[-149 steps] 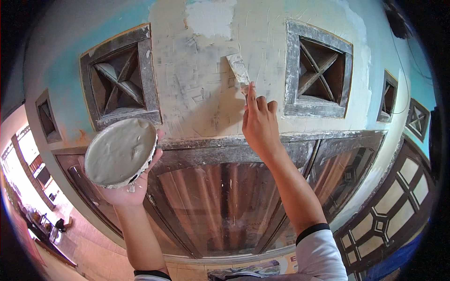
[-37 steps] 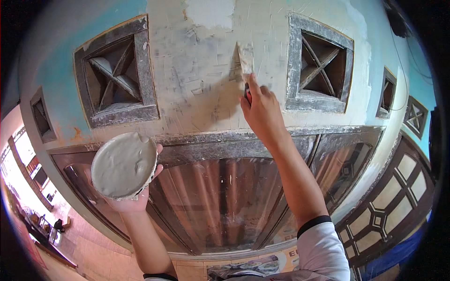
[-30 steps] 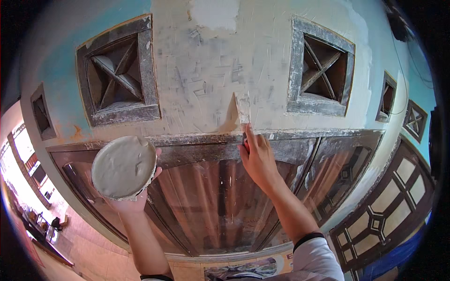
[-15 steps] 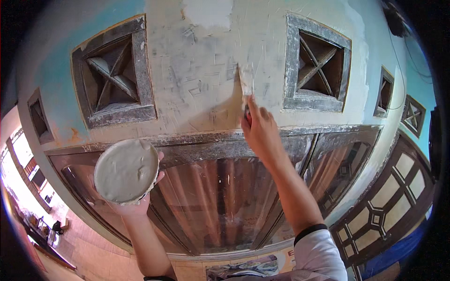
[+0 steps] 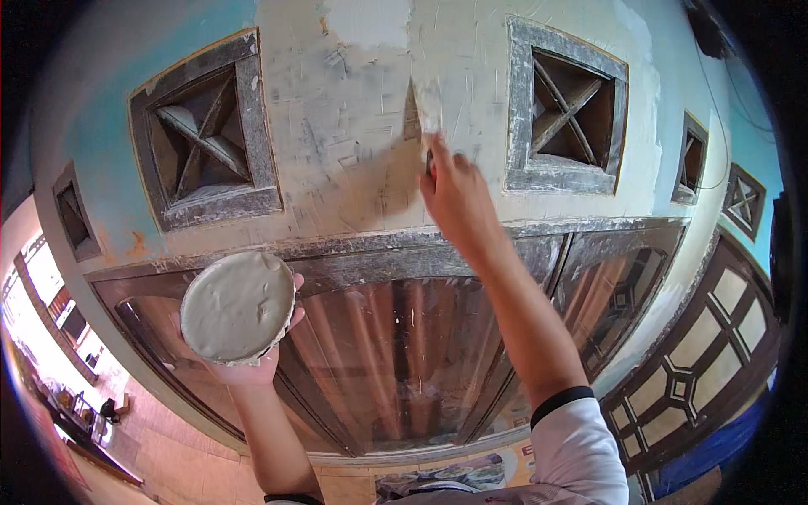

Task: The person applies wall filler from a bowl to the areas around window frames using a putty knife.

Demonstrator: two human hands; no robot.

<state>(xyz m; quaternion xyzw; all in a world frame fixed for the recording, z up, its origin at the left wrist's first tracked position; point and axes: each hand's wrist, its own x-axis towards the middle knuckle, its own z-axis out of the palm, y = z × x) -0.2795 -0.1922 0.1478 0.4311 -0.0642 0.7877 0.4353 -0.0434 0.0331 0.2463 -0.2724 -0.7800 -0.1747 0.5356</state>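
A round container of smooth grey-white putty [image 5: 236,310] rests in my left hand [image 5: 252,370], whose fingers curl round its underside and right edge. A few dents mark the putty near its right rim. My right hand [image 5: 459,194] grips a putty knife [image 5: 430,109], its blade against the patchy wall [image 5: 370,168] between two square vents. Most of the handle is hidden by my fingers. Grey smears and scrape marks cover the wall around the blade, and a shadow falls to the blade's left.
Wooden vents with crossed bars, the left vent [image 5: 206,130] and the right vent [image 5: 566,108], flank the work area. Below runs a wooden ledge [image 5: 379,268] over glass panes [image 5: 396,362] with curtains behind. A panelled door [image 5: 694,362] stands at the right; tiled floor [image 5: 168,433] lies lower left.
My right hand and the putty knife have moved up the wall and slightly left. The putty container in my left hand has shifted a little to the right.
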